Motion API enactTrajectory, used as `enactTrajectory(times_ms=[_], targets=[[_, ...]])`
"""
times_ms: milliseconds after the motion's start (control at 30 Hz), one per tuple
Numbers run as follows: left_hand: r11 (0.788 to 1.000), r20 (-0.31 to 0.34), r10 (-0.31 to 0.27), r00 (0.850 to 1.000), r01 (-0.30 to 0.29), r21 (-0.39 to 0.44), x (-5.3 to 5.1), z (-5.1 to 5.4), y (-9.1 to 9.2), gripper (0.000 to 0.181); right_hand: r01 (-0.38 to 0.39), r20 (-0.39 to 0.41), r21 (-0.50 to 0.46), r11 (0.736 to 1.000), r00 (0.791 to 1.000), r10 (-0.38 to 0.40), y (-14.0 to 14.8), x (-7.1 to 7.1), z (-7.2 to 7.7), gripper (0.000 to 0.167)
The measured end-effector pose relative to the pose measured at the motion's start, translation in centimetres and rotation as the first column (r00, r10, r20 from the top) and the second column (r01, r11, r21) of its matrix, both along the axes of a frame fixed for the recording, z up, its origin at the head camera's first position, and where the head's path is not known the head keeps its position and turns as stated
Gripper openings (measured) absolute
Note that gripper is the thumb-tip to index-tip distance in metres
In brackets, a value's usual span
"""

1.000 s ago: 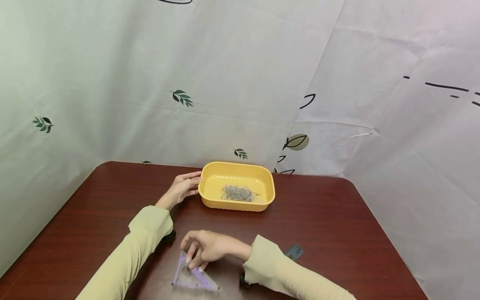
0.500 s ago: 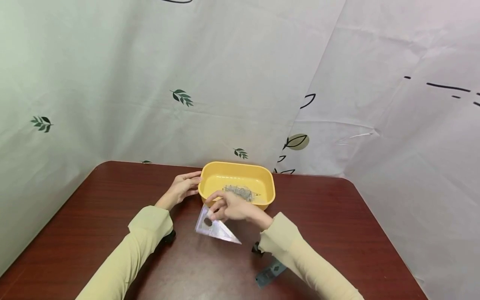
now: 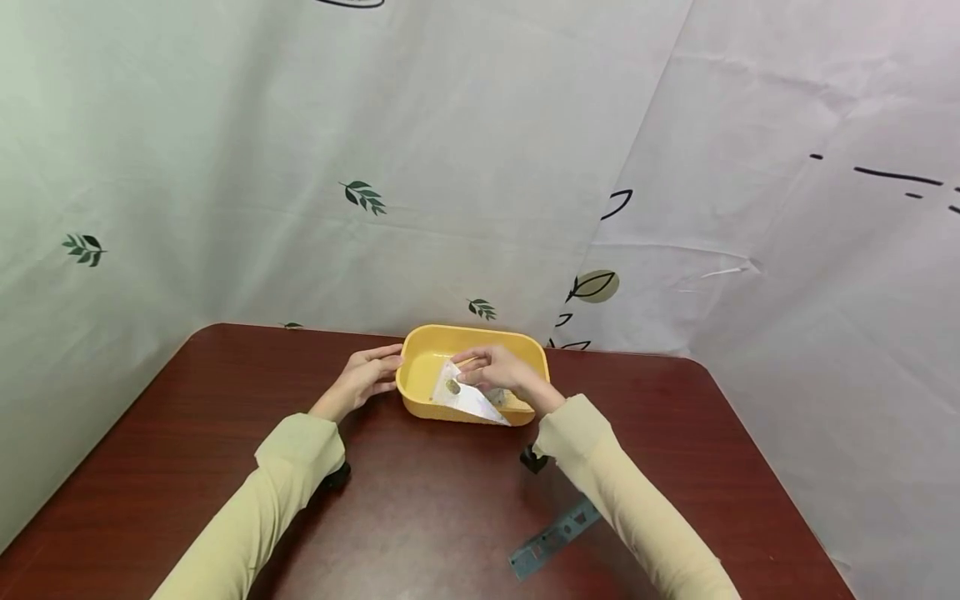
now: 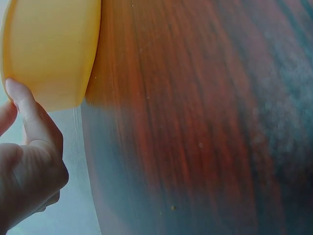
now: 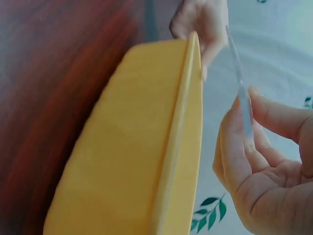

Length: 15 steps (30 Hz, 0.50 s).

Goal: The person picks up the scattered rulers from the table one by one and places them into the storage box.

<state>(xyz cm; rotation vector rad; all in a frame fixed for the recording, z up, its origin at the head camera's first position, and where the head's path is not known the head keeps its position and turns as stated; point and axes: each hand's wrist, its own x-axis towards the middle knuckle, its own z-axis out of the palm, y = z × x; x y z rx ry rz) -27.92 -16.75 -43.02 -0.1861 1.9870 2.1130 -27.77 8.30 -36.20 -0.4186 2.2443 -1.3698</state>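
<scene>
My right hand (image 3: pixel 498 371) pinches a clear set square (image 3: pixel 467 403) with a purplish tint and a round hole. It is tilted above the near side of the yellow plastic tub (image 3: pixel 420 410). The right wrist view shows the set square (image 5: pixel 240 83) edge-on between thumb and fingers, just beyond the tub's rim. My left hand (image 3: pixel 362 382) rests its fairly straight fingers against the tub's left end; the left wrist view has these fingertips (image 4: pixel 18 90) on the yellow wall near the rim. Clear drawing tools (image 3: pixel 497 397) inside the tub are mostly hidden by my right hand.
A bluish see-through ruler (image 3: pixel 553 540) with cut-out shapes lies on the dark red wooden table (image 3: pixel 420 517), partly under my right forearm. A pale cloth (image 3: pixel 450 167) with leaf prints hangs behind the table's far edge.
My right hand has lifted the set square off the near table and carried it forward to above the tub. More of the ruler shows now. The left hand and the tub have stayed put.
</scene>
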Motion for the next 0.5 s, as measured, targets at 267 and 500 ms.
enactTrajectory(times_ms=[267, 500], targets=[[1.000, -0.015, -0.018, 1.000, 0.018, 0.008, 0.0, -0.1, -0.1, 0.055, 0.092, -0.030, -0.026, 0.995, 0.995, -0.092, 0.6, -1.9, -0.7, 0.037], [1.000, 0.003, -0.004, 1.000, 0.004, 0.004, 0.0, 0.1, 0.0, 0.053, 0.131, -0.133, 0.009, 0.991, 0.983, -0.128, 0.7, -2.5, -2.3, 0.032]])
